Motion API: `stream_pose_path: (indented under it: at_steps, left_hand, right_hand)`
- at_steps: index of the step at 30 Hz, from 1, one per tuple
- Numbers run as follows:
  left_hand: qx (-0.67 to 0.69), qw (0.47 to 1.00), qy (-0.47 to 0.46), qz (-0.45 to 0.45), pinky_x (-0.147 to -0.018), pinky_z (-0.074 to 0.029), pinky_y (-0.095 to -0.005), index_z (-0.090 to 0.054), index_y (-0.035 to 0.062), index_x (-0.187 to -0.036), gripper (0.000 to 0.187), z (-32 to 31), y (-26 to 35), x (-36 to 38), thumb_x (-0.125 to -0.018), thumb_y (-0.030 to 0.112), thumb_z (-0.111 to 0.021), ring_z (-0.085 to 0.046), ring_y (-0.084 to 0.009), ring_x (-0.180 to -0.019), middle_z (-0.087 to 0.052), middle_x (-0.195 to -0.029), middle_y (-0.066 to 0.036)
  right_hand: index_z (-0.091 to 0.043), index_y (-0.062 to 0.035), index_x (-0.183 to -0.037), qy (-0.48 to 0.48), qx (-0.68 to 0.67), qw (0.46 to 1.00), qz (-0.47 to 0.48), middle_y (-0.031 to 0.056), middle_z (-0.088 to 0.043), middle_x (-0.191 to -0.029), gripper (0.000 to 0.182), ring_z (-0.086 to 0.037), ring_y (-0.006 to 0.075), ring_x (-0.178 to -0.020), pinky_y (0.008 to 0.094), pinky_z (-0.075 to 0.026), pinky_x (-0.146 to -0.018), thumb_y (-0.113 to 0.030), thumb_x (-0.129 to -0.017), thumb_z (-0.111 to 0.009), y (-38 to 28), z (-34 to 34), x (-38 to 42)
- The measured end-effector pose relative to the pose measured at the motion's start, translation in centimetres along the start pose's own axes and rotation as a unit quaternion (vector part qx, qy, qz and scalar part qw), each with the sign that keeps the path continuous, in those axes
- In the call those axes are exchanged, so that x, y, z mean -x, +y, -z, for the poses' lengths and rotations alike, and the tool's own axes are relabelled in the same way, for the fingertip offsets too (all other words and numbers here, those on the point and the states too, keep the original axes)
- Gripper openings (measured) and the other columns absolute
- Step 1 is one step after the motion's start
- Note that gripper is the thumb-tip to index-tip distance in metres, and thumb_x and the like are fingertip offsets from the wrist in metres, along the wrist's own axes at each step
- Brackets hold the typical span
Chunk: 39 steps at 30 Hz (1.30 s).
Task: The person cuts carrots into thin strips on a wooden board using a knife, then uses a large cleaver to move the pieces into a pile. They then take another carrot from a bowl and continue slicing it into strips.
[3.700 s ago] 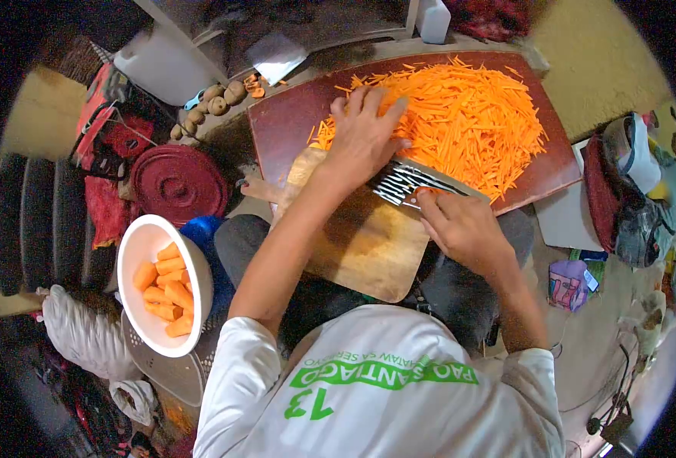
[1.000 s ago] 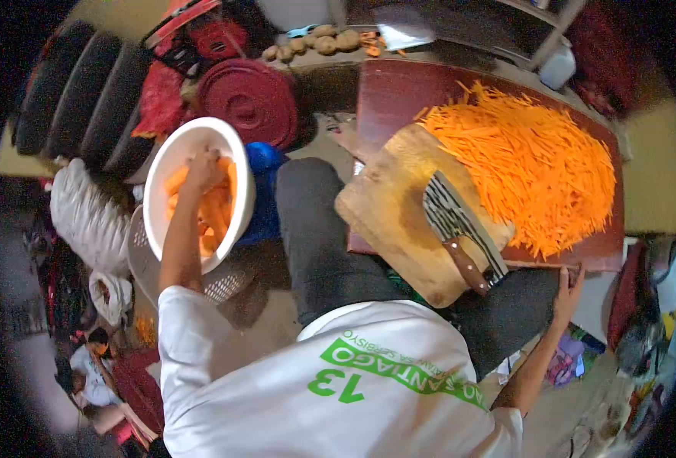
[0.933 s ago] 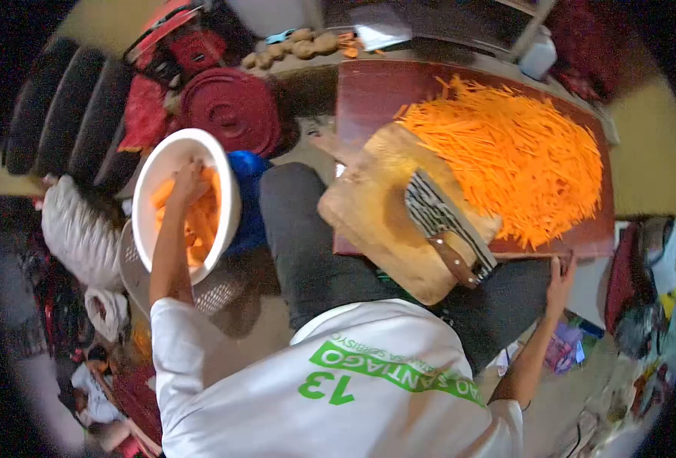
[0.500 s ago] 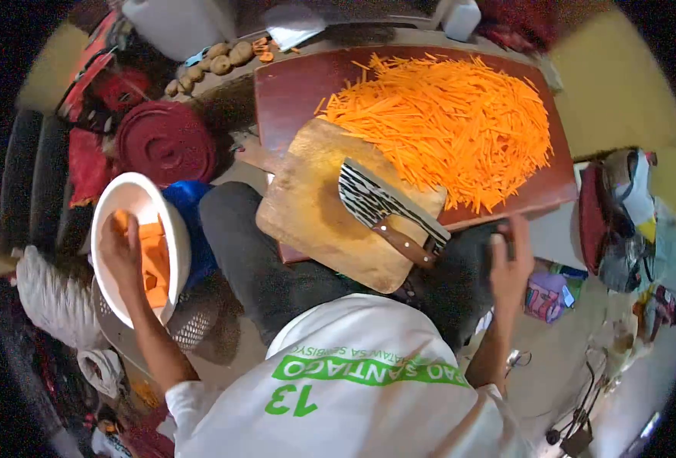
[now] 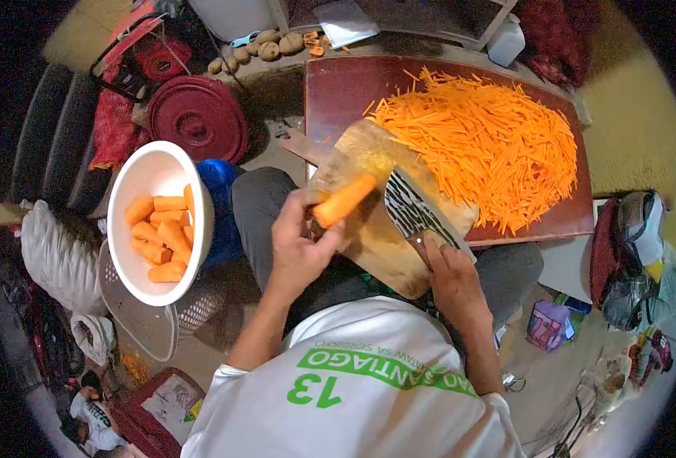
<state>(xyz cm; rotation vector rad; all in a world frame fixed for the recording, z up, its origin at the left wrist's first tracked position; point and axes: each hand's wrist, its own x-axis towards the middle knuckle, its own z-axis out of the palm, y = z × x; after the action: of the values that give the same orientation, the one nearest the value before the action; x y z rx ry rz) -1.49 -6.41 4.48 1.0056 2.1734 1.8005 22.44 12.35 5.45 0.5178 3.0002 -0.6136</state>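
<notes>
My left hand (image 5: 298,243) holds a peeled carrot piece (image 5: 344,200) above the near end of the wooden cutting board (image 5: 362,153). My right hand (image 5: 449,275) grips the handle of a striped cleaver (image 5: 410,211) that lies flat on the board. Beyond the board, a large heap of carrot strips (image 5: 485,137) covers a dark red table (image 5: 338,88). A white bowl (image 5: 141,172) to my left holds several more carrot pieces (image 5: 161,237).
A round red lid (image 5: 198,118) and a blue object (image 5: 217,175) sit by the bowl, which rests over a white mesh basket (image 5: 143,324). Small potatoes (image 5: 258,47) lie at the far edge. Bags (image 5: 632,244) crowd the right; a white sack (image 5: 59,256) lies left.
My left hand lifted a carrot piece out of the white bowl and brought it over the cutting board. My right hand moved from my side onto the cleaver handle.
</notes>
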Motion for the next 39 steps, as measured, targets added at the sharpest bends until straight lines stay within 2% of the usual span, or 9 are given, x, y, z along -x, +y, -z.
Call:
stream_pose_path:
  at_steps: [4, 6, 12, 16, 19, 24, 27, 30, 39]
  left_hand:
    - [-0.133, 0.987, -0.018, -0.090, -0.083, -0.053, -0.0399, -0.063, -0.0006, -0.115, 0.034, -1.5, -2.1, 0.8, -0.085, 0.002, -0.080, -0.065, -0.0321, -0.093, -0.062, -0.103, -0.017]
    - [-0.207, 0.967, -0.025, -0.147, -0.083, -0.052, -0.0428, -0.064, -0.0012, -0.112, 0.032, -1.7, -2.9, 0.9, -0.085, 0.003, -0.080, -0.065, -0.0375, -0.095, -0.062, -0.103, -0.020]
    - [-0.062, 0.994, -0.091, -0.027, -0.096, -0.054, -0.0443, -0.072, 0.0010, -0.114, 0.031, -3.4, -1.9, -0.1, -0.085, 0.003, -0.083, -0.068, -0.0394, -0.107, -0.069, -0.115, -0.021]
    - [-0.103, 0.970, -0.171, -0.136, -0.099, -0.054, -0.0462, -0.073, 0.0020, -0.122, 0.037, -6.0, -2.1, -0.7, -0.086, 0.004, -0.082, -0.065, -0.0406, -0.114, -0.067, -0.122, -0.021]
    - [-0.139, 0.960, -0.158, -0.186, -0.090, -0.050, -0.0474, -0.072, 0.0023, -0.115, 0.032, -7.3, -1.1, -0.6, -0.085, 0.007, -0.083, -0.061, -0.0391, -0.104, -0.062, -0.115, -0.018]
    - [-0.174, 0.954, -0.123, -0.210, -0.085, -0.047, -0.0488, -0.073, 0.0035, -0.114, 0.033, -7.4, -1.7, 0.3, -0.084, 0.010, -0.085, -0.057, -0.0386, -0.098, -0.059, -0.111, -0.018]
    - [-0.187, 0.947, -0.125, -0.229, -0.084, -0.046, -0.0490, -0.074, 0.0040, -0.113, 0.034, -7.2, -1.9, 0.3, -0.083, 0.011, -0.087, -0.057, -0.0385, -0.096, -0.059, -0.109, -0.018]
    - [-0.176, 0.948, -0.121, -0.236, -0.083, -0.046, -0.0493, -0.074, 0.0044, -0.113, 0.035, -7.3, -2.5, 0.5, -0.082, 0.012, -0.088, -0.057, -0.0383, -0.096, -0.059, -0.109, -0.018]
    - [-0.174, 0.942, -0.153, -0.242, -0.086, -0.047, -0.0522, -0.073, 0.0051, -0.115, 0.039, -6.8, -2.9, 0.4, -0.079, 0.009, -0.087, -0.058, -0.0393, -0.101, -0.060, -0.112, -0.017]
  right_hand:
    - [-0.052, -0.0041, -0.146, -0.041, -0.028, 0.996, -0.073, 0.0198, -0.065, -0.118, 0.066, -0.065, 0.0451, -0.102, 0.0547, -0.054, -0.087, -0.003, -0.084, -0.072, -0.8, 1.0, 1.3]
    - [-0.053, -0.0047, -0.144, 0.002, -0.050, 0.994, -0.093, 0.0204, -0.068, -0.119, 0.063, -0.066, 0.0469, -0.105, 0.0566, -0.055, -0.088, -0.002, -0.083, -0.070, -1.4, 1.5, 2.2]
    - [-0.051, -0.0030, -0.149, 0.039, -0.235, 0.956, -0.174, 0.0277, -0.068, -0.132, 0.056, -0.070, 0.0452, -0.119, 0.0492, -0.058, -0.099, -0.009, -0.096, -0.070, -1.2, 2.8, 3.7]
    - [-0.049, -0.0003, -0.153, 0.127, -0.302, 0.937, -0.123, 0.0272, -0.067, -0.140, 0.054, -0.068, 0.0420, -0.129, 0.0445, -0.055, -0.108, -0.011, -0.103, -0.068, -1.9, 3.6, 3.6]
    - [-0.047, 0.0046, -0.156, 0.079, -0.310, 0.937, -0.142, 0.0241, -0.064, -0.147, 0.056, -0.063, 0.0307, -0.138, 0.0402, -0.047, -0.115, -0.007, -0.104, -0.065, -2.8, 4.6, 3.5]
    - [-0.047, 0.0054, -0.156, 0.027, -0.308, 0.942, -0.134, 0.0290, -0.061, -0.147, 0.058, -0.061, 0.0402, -0.140, 0.0413, -0.047, -0.116, -0.012, -0.104, -0.067, -3.6, 5.0, 2.8]
    - [-0.045, -0.0003, -0.157, 0.047, -0.249, 0.964, -0.079, 0.0301, -0.065, -0.140, 0.060, -0.067, 0.0479, -0.126, 0.0493, -0.056, -0.107, -0.012, -0.103, -0.068, -3.0, 4.2, 2.6]
    - [-0.046, 0.0058, -0.156, -0.010, -0.280, 0.952, -0.124, 0.0288, -0.061, -0.147, 0.060, -0.064, 0.0425, -0.133, 0.0435, -0.050, -0.112, -0.010, -0.103, -0.068, -3.5, 5.6, 2.4]
    - [-0.044, 0.0026, -0.158, -0.032, -0.260, 0.960, -0.098, 0.0289, -0.065, -0.140, 0.060, -0.067, 0.0455, -0.127, 0.0470, -0.054, -0.105, -0.007, -0.103, -0.064, -3.7, 6.7, 1.7]
